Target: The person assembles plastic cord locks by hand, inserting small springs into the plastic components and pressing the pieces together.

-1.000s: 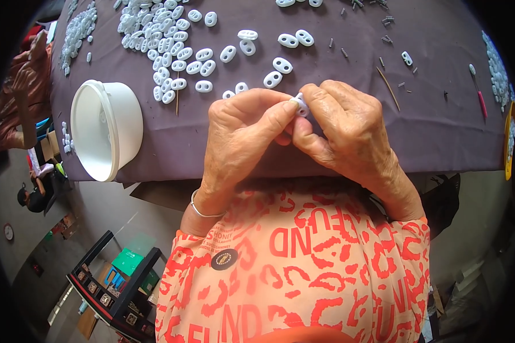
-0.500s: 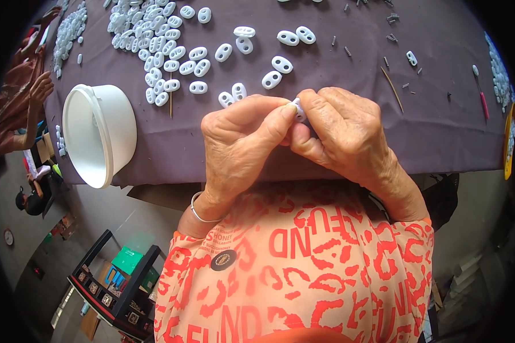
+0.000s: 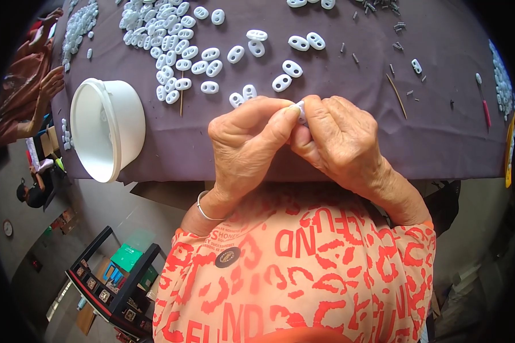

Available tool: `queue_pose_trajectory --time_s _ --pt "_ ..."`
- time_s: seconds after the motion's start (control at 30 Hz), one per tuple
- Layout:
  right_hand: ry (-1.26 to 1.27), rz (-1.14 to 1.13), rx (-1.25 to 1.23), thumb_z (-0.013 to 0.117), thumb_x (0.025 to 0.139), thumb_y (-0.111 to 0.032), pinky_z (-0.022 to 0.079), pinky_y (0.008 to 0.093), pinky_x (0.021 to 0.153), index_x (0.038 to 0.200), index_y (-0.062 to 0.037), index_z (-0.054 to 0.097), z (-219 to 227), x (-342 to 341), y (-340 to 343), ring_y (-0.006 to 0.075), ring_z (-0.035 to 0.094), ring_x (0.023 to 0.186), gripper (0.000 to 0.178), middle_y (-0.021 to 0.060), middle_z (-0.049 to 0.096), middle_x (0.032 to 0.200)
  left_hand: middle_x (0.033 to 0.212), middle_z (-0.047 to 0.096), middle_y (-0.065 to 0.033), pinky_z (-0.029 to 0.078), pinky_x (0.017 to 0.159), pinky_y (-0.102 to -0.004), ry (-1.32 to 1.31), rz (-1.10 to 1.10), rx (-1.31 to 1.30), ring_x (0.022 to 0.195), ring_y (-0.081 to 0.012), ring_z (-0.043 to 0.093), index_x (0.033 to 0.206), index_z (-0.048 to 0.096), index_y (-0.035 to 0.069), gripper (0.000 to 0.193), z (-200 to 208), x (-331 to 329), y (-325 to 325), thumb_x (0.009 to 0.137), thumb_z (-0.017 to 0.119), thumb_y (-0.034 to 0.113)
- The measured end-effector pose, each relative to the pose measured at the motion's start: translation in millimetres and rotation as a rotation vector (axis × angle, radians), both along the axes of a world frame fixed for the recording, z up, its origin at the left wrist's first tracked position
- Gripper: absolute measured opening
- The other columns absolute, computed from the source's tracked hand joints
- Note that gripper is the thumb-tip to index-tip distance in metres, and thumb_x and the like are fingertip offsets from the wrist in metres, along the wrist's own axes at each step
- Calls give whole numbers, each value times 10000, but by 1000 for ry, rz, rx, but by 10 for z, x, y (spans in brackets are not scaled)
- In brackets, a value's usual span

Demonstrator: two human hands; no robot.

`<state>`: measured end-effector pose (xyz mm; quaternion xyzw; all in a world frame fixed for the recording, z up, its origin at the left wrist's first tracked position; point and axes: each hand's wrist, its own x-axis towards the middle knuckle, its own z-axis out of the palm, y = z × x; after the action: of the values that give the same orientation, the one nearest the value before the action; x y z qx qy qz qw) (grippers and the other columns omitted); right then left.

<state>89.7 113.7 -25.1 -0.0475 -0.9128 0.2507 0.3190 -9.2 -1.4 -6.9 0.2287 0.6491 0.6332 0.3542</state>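
Observation:
Near the table's front edge, my left hand and my right hand meet over one small white plastic cord lock. My left thumb and forefinger pinch it from the left, while the right fingers press against its other side. Fingers cover most of the piece, so whether a spring is inside cannot be seen. Just beyond my hands lie loose white oval two-hole cord locks, among them a pair side by side. Farther left is a big heap of the same cord locks. Small metal springs are scattered at the far right.
A white round tub stands on the dark tablecloth at the left. To the right lie a thin wooden stick, a red-handled tool and a heap of small pale parts. Another person's hand is at the far left.
The view has shifted slightly, so the table's contents appear a little farther right. Both hands keep their grip on the cord lock, and the right fingers are bent slightly differently.

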Motion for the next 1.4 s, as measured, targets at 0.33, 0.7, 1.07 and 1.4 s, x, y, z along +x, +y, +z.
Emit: queue_pose_trajectory --time_s 0.33,0.7,1.07,1.4 --pt "35 10 -40 639 676 2 436 322 469 872 41 547 3 -27 3 229 513 526 220 89 490 627 749 629 -21 465 596 -193 38 2 25 665 -58 555 862 662 -33 96 -13 -5 -18 838 617 48" --pt "19 17 -27 633 690 1 431 319 465 885 52 544 16 -16 8 228 511 525 220 89 489 623 757 634 -27 462 596 -191 10 20 30 666 -60 557 875 661 -36 99 -33 15 -15 838 620 47" --pt "-5 5 -37 636 702 23 429 311 468 910 54 541 14 -12 -43 227 517 535 231 92 494 634 752 634 -21 453 600 -189 81 23 48 670 -50 550 871 656 -31 97 -45 11 1 848 608 50" --pt "64 -73 -173 663 675 -10 453 270 494 1072 19 560 23 32 19 158 529 558 411 60 551 704 746 653 -58 488 596 -213 -103 16 131 644 -85 595 885 662 -32 159 -48 -11 -21 876 585 107"
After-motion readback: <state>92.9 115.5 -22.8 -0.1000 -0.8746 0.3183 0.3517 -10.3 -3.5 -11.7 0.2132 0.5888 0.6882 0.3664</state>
